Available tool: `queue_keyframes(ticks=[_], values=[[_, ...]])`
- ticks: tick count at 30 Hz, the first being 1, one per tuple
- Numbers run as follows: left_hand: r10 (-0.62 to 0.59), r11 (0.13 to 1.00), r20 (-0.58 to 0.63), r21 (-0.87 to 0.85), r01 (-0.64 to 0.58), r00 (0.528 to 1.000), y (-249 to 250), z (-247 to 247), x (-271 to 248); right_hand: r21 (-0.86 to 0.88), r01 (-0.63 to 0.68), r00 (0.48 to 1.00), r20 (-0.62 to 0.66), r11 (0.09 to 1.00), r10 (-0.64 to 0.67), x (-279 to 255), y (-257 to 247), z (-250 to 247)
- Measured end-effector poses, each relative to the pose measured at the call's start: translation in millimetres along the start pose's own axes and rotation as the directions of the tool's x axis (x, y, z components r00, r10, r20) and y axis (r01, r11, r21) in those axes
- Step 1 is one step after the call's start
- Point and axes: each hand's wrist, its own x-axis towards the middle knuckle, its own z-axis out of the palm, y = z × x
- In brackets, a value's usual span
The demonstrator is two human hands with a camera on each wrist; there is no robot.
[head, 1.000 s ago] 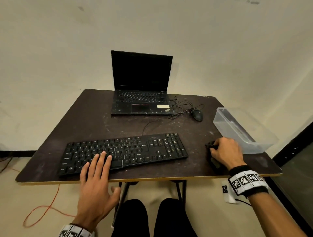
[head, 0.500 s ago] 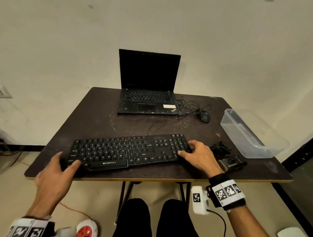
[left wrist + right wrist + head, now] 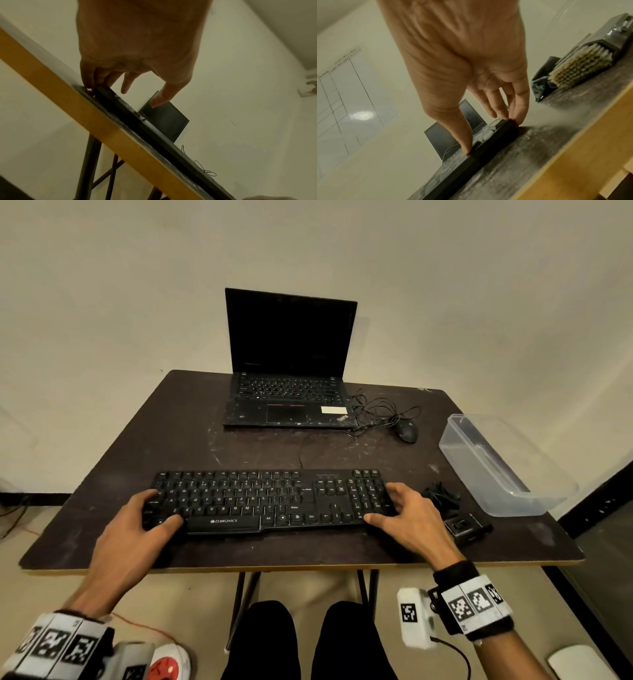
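Observation:
A black keyboard (image 3: 260, 501) lies across the near part of the dark table (image 3: 191, 446). My left hand (image 3: 161, 508) grips its left end, fingers curled round the end edge and thumb lying on the front keys. In the left wrist view the outer fingers (image 3: 89, 83) meet the keyboard's end (image 3: 120, 106). My right hand (image 3: 380, 505) pinches the right end. There the thumb presses on the top by the front edge while the fingers (image 3: 518, 115) bear against the end edge of the keyboard (image 3: 488, 148).
An open black laptop (image 3: 291, 392) stands at the back, with a wired mouse (image 3: 407, 431) beside it. A clear plastic bin (image 3: 496, 467) sits at the right edge. A scrub brush (image 3: 466, 527) and a dark cloth (image 3: 442, 496) lie just right of the keyboard.
My right hand has let go of the brush and moved left to the keyboard's right end. My left hand has slid from the keyboard's front middle to its left end.

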Motion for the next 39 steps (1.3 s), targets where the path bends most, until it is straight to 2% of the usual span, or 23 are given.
queue_keyframes(ticks=[4,6,9,11,16,20,26,28,30,32,33,34,37,39], values=[[0.028,0.999,0.065,0.015,-0.029,0.997,-1,2,16,-0.037,0.008,1.0,0.003,0.999,-0.008,18,-1,-1],[0.057,0.998,0.137,0.03,-0.062,0.989,1,4,37,-0.077,0.001,1.0,0.013,0.997,0.0,39,-2,-3],[0.058,0.996,0.295,0.048,-0.076,0.954,11,6,82,-0.154,-0.032,0.998,0.039,0.987,0.038,79,-6,-10],[0.064,0.998,0.358,-0.004,-0.067,0.932,18,11,114,-0.177,-0.038,0.998,0.044,0.984,0.047,104,-11,-15],[0.072,0.997,0.408,-0.055,-0.054,0.91,31,29,163,-0.194,-0.039,0.998,0.048,0.98,0.049,146,-19,-22],[0.076,0.997,0.402,-0.037,-0.067,0.912,27,38,182,-0.152,-0.075,0.991,0.095,0.985,0.09,159,-18,-25],[0.068,0.998,0.357,-0.02,-0.065,0.932,27,43,176,-0.104,-0.086,0.989,0.11,0.991,0.097,157,-16,-25],[0.119,0.989,0.257,0.053,-0.137,0.959,37,47,166,-0.078,-0.065,0.993,0.092,0.995,0.072,147,-19,-30],[0.266,0.94,0.099,0.192,-0.281,0.959,52,54,149,-0.047,-0.018,1.0,0.009,0.999,0.019,129,-14,-37],[0.434,0.885,0.001,0.187,-0.426,0.901,74,67,118,0.014,0.028,0.992,-0.12,1.0,-0.026,103,3,-49],[0.501,0.855,0.006,0.149,-0.496,0.865,85,75,99,0.038,0.048,0.984,-0.171,0.998,-0.041,87,13,-57],[0.565,0.818,0.04,0.104,-0.566,0.824,100,87,78,0.045,0.05,0.976,-0.216,0.998,-0.039,69,27,-64],[0.671,0.714,0.273,0.01,-0.7,0.689,139,140,32,-0.02,-0.044,0.939,-0.341,0.999,0.035,15,66,-84],[0.708,0.649,0.393,-0.035,-0.76,0.587,164,182,15,-0.043,-0.1,0.93,-0.359,0.994,0.078,-8,84,-83]])
